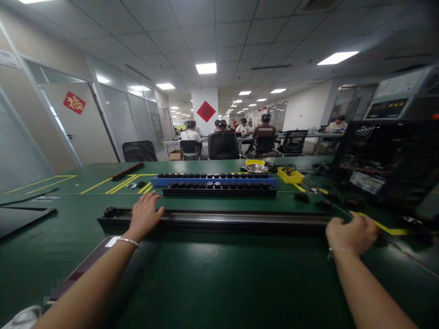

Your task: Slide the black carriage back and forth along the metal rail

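A long black metal rail (240, 220) lies crosswise on the green table, with a small black part (110, 211) at its left end. My left hand (146, 213) rests over the left part of this rail, its fingers stretched and apart. At the rail's right end is my right hand (353, 233), fingers curled in; what they hold, if anything, is hidden. Beyond the rail, a shorter black strip (219, 192) carries a row of small black parts. Right behind it stands a blue strip (212, 181) with a similar row.
Small black parts (302, 197) lie on the right, near a yellow tray (291, 176) and a metal dish (256, 168). An open black case (373, 155) stands at the far right. A dark flat panel (24, 219) lies at left. People sit at desks in the background.
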Available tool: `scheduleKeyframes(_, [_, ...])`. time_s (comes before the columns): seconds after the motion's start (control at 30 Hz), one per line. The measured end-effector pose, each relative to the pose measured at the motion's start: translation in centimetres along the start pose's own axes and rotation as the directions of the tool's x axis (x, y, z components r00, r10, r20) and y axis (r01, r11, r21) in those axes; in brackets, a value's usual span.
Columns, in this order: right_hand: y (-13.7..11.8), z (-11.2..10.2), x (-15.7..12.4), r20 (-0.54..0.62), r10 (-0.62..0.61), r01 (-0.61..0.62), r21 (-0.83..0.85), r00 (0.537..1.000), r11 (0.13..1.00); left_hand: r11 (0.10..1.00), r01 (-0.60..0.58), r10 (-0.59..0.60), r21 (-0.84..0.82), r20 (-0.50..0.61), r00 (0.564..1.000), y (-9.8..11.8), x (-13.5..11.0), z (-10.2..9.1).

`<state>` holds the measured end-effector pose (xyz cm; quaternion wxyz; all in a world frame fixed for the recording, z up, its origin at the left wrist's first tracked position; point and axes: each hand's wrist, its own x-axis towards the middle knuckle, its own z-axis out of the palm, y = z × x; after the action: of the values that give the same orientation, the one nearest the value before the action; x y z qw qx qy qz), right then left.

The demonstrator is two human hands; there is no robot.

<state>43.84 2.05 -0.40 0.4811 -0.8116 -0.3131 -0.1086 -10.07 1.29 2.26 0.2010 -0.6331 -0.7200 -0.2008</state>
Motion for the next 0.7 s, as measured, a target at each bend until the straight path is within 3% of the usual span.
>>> scheduleKeyframes(0.07, [-1.7,0.5,-1.5,0.145,-0.296,0.293,0.046,0.944,0.955,0.981,0.17,-0.168,0.091,-0.032,0.985,-3.5,0.3,-0.4])
scheduleKeyframes(0.13, [-3.2,1.2,-3.3,0.259,-0.518,0.506,0.118,0.815,0.855,0.929,0.343,-0.339,0.138,-0.049,0.94,-7.0,0.2,-0.6])
scheduleKeyframes(0.2, [-4.3,1.7,-4.9,0.368,-0.659,0.649,0.169,0.656,0.741,0.809,0.568,-0.572,0.152,-0.018,0.82,-10.2,0.1,-0.7])
scheduleKeyframes(0.23, [-4.7,1.9,-5.6,0.422,-0.682,0.688,0.167,0.597,0.706,0.749,0.643,-0.657,0.163,0.049,0.753,-11.5,0.0,-0.6])
scheduleKeyframes(0.27, [-5.1,1.9,-6.1,0.462,-0.676,0.701,0.151,0.573,0.697,0.72,0.674,-0.692,0.168,0.097,0.715,-12.7,0.0,-0.4])
scheduleKeyframes(0.37, [-5.6,1.5,-6.8,0.523,-0.646,0.707,0.11,0.556,0.698,0.71,0.684,-0.7,0.165,0.266,0.663,-15.4,0.4,0.2])
scheduleKeyframes(0.47, [-5.7,1.1,-6.7,0.549,-0.619,0.698,0.087,0.562,0.711,0.758,0.64,-0.632,0.13,0.39,0.67,-16.8,1.1,0.8])
scheduleKeyframes(0.7, [-5.8,1.3,-6.6,0.576,-0.59,0.689,0.062,0.566,0.722,0.794,0.601,-0.591,0.09,0.34,0.731,-17.5,1.8,1.4])
